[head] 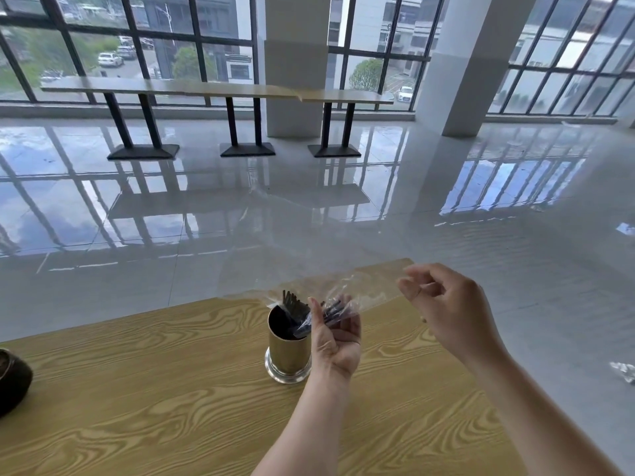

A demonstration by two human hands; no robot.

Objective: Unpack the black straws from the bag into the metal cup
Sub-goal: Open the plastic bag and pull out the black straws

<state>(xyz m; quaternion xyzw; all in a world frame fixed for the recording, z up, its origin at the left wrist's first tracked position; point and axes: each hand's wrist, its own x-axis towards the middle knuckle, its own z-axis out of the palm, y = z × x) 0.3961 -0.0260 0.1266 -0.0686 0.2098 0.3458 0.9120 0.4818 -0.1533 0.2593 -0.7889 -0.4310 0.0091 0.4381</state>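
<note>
A gold metal cup [288,352] stands upright on the wooden table [154,389] near its far edge. Several black straws [292,304] lean inside it, their tips above the rim. Right of the cup, my left hand [335,341] grips a bundle of black straws [335,312] still wrapped in the clear plastic bag [367,290]; their lower ends point into the cup's mouth. My right hand [443,310] is higher and to the right, pinching the bag's far end between thumb and fingers. The bag stretches between both hands.
A dark round object [12,386] sits at the table's left edge. A crumpled bit of clear plastic [623,371] lies on the glossy floor at right. Long bar tables [213,89] and a white pillar [470,63] stand far off by the windows.
</note>
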